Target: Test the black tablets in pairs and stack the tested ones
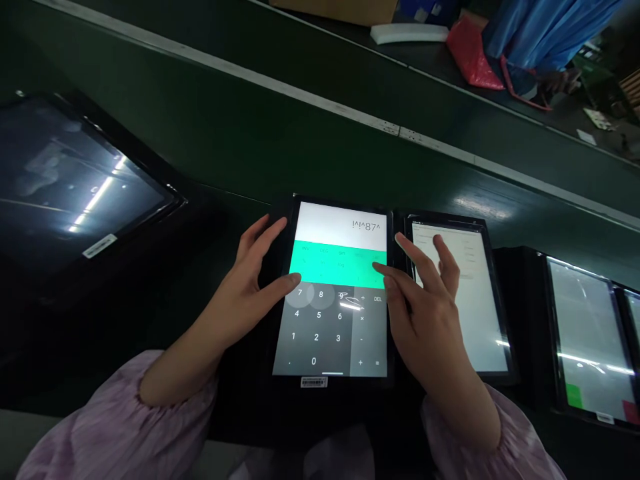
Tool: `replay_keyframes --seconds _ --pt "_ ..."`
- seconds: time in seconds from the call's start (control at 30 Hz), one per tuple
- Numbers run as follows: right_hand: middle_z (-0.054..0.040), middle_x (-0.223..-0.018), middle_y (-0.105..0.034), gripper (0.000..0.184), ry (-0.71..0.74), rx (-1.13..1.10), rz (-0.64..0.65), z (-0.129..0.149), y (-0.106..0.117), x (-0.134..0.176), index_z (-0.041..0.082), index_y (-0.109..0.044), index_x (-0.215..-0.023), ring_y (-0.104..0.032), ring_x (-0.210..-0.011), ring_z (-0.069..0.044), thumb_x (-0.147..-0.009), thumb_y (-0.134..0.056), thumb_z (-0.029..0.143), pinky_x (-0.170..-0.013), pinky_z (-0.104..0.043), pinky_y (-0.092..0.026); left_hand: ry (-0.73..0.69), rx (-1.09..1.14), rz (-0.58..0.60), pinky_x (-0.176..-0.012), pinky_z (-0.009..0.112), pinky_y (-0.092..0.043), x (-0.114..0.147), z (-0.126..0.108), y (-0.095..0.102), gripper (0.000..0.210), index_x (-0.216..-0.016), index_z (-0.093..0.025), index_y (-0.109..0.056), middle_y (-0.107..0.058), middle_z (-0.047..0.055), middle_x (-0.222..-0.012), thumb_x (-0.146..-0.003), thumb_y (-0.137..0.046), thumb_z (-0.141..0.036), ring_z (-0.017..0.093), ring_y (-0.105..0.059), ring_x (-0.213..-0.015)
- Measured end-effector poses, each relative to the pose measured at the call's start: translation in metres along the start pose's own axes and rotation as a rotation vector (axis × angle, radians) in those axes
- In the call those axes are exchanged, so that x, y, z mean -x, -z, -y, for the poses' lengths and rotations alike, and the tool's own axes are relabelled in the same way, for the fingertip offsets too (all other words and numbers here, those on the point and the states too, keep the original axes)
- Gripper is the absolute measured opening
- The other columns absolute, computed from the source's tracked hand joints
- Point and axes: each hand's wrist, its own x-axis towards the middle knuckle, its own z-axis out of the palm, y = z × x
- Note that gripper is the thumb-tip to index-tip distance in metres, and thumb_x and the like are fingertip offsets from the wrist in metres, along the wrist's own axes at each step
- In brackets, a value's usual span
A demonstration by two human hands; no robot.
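Note:
A tablet point(327, 333) with a calculator on its lit screen lies before me, its number keys in the lower half and a green band of function keys above. My left hand point(245, 293) is at its left side, fingers spread along the edge and thumb over the screen near the 7 key. Over the right edge reaches my right hand point(425, 300), its index fingertip at the green band and the other fingers apart. Pale circles show around the 7 and 8 keys. Below the screen sits a barcode label point(314, 382).
Right of it lies a second tablet point(480, 320) with a pale page, then another lit tablet point(590, 327) with green and red corners. A dark-screened tablet point(75, 173) is at left. Across the far bench are a white foam strip point(410, 33), a red bag point(470, 53) and a person's blue clothing point(540, 30).

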Motion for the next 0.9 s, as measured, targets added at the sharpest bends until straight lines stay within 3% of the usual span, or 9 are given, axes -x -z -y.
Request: replay_keyframes --seconds 0.17,0.37,0.53,0.73,0.9 --pt "-0.0073 -0.168 -0.051 0.036 0.060 -0.042 0.065 0.003 0.000 0.000 0.023 -0.077 -0.130 -0.022 -0.167 -0.042 -0.112 -0.046 0.027 -0.123 -0.071 -0.046 0.009 0.042 -0.044 -0.117 0.067 -0.051 0.003 -0.005 -0.003 0.069 -0.150 -0.040 -0.062 -0.033 0.002 -0.178 -0.083 -0.075 -0.053 0.048 -0.034 -0.160" --pt "-0.0063 -0.161 -0.060 0.032 -0.004 -0.060 -0.039 -0.007 0.010 0.001 0.025 -0.080 -0.121 -0.035 -0.162 -0.041 -0.111 -0.049 0.027 -0.123 -0.074 -0.042 0.046 0.112 -0.078 -0.121 0.059 -0.048 0.005 -0.010 -0.004 0.056 -0.139 -0.041 -0.070 -0.039 -0.003 -0.176 -0.083 -0.076 -0.042 0.041 -0.037 -0.160" --pt "-0.0051 -0.159 -0.062 0.033 -0.062 -0.046 -0.053 -0.017 0.014 0.006 0.030 -0.080 -0.123 -0.037 -0.162 -0.039 -0.112 -0.049 0.033 -0.125 -0.076 -0.038 0.069 0.139 -0.102 -0.121 0.059 -0.050 0.006 -0.011 -0.005 0.052 -0.135 -0.043 -0.073 -0.039 -0.005 -0.175 -0.083 -0.077 -0.040 0.041 -0.043 -0.157" --pt "-0.0056 -0.159 -0.061 0.033 -0.071 -0.052 -0.010 -0.017 0.018 0.002 0.031 -0.080 -0.124 -0.040 -0.160 -0.038 -0.112 -0.049 0.034 -0.122 -0.071 -0.044 0.011 0.118 -0.127 -0.123 0.059 -0.048 0.002 -0.005 -0.007 0.046 -0.133 -0.043 -0.074 -0.042 -0.004 -0.173 -0.087 -0.074 -0.044 0.040 -0.046 -0.156" --pt "-0.0068 -0.157 -0.063 0.034 -0.052 -0.063 -0.022 -0.017 0.017 -0.001 0.029 -0.080 -0.123 -0.042 -0.159 -0.038 -0.112 -0.049 0.034 -0.125 -0.074 -0.038 -0.053 0.149 -0.165 -0.127 0.060 -0.042 -0.016 0.003 -0.012 0.048 -0.135 -0.036 -0.073 -0.055 0.002 -0.164 -0.087 -0.071 -0.041 0.038 -0.049 -0.152"
